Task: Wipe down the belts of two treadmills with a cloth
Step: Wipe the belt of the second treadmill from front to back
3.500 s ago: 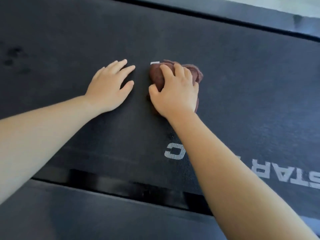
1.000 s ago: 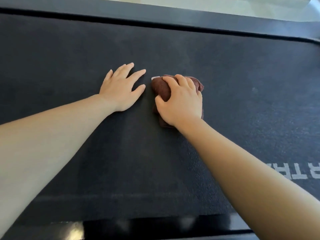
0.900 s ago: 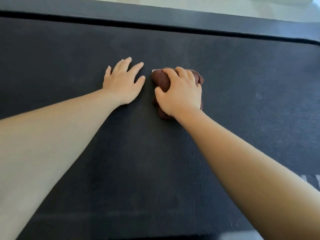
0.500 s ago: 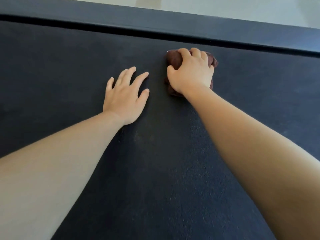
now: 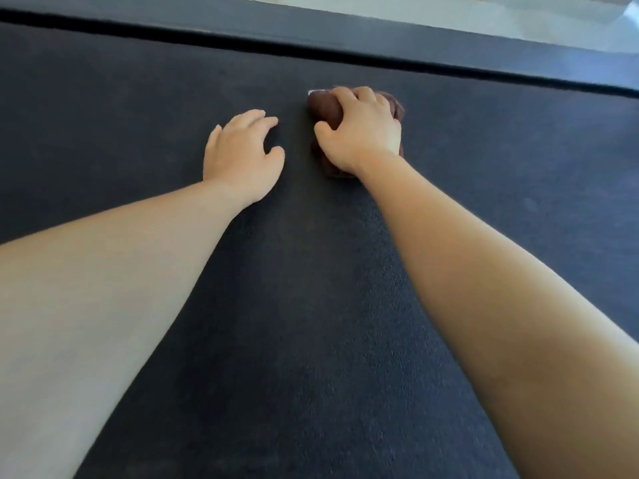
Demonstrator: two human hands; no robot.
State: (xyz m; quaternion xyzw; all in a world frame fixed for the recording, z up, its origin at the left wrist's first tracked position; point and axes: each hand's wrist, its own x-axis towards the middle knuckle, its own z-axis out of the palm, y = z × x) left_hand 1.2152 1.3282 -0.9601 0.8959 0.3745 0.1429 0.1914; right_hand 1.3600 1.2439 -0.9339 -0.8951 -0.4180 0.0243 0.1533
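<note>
Dark, grainy treadmill belt (image 5: 311,323) fills almost the whole head view, with a black side rail (image 5: 449,53) along its far edge and a strip of pale floor (image 5: 518,15) beyond. The right hand (image 5: 363,133) presses a bunched brown cloth (image 5: 323,107) onto the belt near that far edge, fingers curled over its top and thumb hooked round its near side. A small white tag (image 5: 313,93) shows at the cloth's upper left corner. The left hand (image 5: 238,157) rests on the belt just beside it, fingers loosely bent, thumb apart, holding nothing.
</note>
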